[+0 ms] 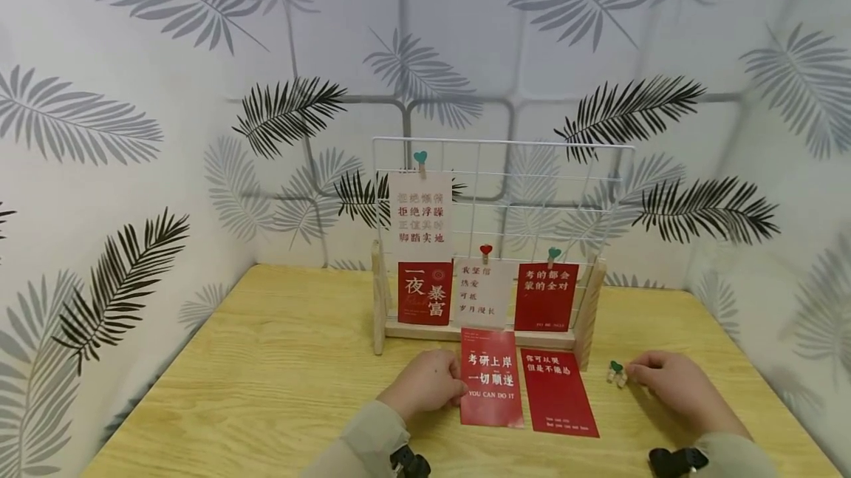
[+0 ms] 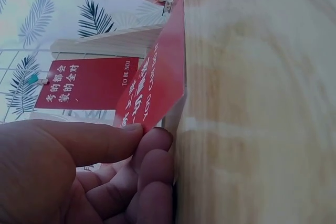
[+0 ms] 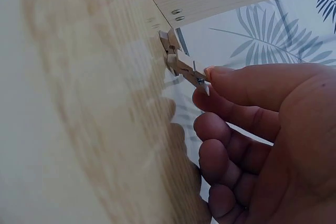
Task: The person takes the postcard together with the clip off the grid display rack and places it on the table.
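My left hand (image 1: 428,383) pinches the left edge of a red card (image 1: 492,398) with white lettering between thumb and forefinger. In the left wrist view, that edge of the card (image 2: 163,80) is lifted and bent above the wood. To its right on the table lies a second red card (image 1: 561,397). At the right my right hand (image 1: 674,389) holds the end of a small wooden clothespin (image 3: 184,64) between thumb and index finger, close over the tabletop. A green heart (image 1: 616,366) shows on the little clothespins there; the other fingers are curled.
Behind the cards stands a white wire grid (image 1: 505,190) in a wooden base (image 1: 425,332). Heart clips hold a white card (image 1: 420,227), a smaller white card (image 1: 484,293) and a red card (image 1: 547,301) on it; another red card (image 1: 424,308) hangs at lower left. A leaf-patterned wall rises behind.
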### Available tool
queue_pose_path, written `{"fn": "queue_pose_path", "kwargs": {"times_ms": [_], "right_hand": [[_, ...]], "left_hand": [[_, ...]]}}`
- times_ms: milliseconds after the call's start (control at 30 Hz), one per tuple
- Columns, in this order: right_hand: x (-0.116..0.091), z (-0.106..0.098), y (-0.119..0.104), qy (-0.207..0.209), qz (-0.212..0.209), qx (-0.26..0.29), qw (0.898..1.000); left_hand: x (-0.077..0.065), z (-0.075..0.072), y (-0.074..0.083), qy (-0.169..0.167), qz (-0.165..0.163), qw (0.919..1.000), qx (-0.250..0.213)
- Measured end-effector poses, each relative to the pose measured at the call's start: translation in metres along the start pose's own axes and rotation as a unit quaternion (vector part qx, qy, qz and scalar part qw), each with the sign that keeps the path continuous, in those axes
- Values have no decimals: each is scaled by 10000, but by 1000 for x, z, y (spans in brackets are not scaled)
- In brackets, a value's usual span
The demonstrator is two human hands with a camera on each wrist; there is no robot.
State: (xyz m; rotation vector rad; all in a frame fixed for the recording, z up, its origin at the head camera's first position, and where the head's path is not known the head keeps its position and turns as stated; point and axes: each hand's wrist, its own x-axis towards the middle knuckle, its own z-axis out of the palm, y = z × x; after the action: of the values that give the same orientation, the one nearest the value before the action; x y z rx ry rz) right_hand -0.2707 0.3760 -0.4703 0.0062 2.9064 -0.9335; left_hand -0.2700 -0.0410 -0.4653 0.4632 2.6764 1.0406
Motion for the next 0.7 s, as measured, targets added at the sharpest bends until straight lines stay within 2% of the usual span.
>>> {"fn": "queue_pose_path", "kwargs": {"times_ms": [300,700], "right_hand": [[1,-1,0,-47,-103,-367,9993],[0,-5,-7,59,-167,-875,9960]], "left_hand": [[2,2,-2,-130,-92,9994,-313],[1,1,0,-140,-211,9992,-318]]}}
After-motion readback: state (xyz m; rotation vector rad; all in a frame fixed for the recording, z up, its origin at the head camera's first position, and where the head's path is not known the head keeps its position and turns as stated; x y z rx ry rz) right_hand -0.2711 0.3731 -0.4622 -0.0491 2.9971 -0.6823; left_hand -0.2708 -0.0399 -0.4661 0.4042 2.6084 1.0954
